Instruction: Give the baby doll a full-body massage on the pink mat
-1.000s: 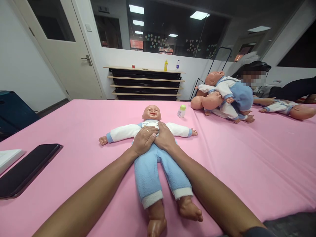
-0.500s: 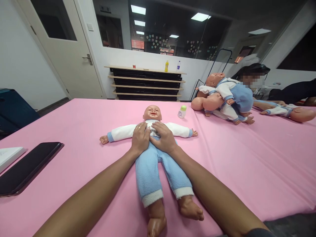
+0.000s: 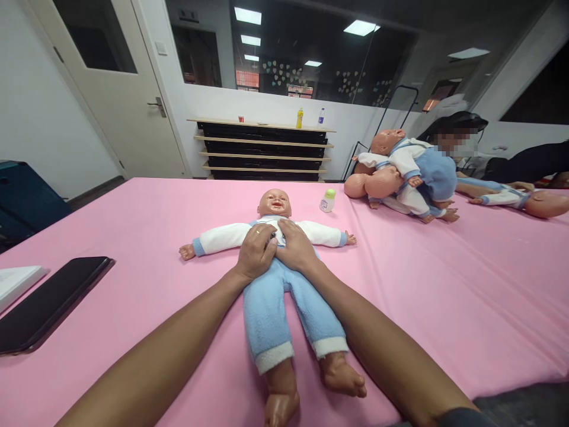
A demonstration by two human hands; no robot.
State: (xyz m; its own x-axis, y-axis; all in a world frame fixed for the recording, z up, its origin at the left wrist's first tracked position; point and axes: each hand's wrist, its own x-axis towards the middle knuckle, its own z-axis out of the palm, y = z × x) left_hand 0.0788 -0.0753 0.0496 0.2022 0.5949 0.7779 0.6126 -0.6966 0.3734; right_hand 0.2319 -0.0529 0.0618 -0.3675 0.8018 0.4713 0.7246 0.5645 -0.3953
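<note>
A baby doll [image 3: 269, 290] in light-blue trousers and a white top lies on its back, arms spread, feet toward me. My left hand [image 3: 258, 252] rests flat on the left side of its chest, a ring on one finger. My right hand [image 3: 296, 246] lies beside it on the other side of the chest, fingers stretched toward the doll's head. The thumbs meet near the middle, and both hands hide much of the top's front. Beyond the doll's arm on the right stands a small white bottle with a green cap [image 3: 328, 201].
The pink table cover [image 3: 155, 219] spreads under everything. A black phone [image 3: 53, 302] and a white box [image 3: 18, 281] lie at the left. Several dolls [image 3: 413, 172] are piled at the back right, near another person and one more lying doll [image 3: 524, 198]. A shelf [image 3: 262, 142] stands behind.
My left hand has shifted slightly to the right on the chest, and its fingers have drawn back a little. My right hand stays nearly in place. The doll lies as before.
</note>
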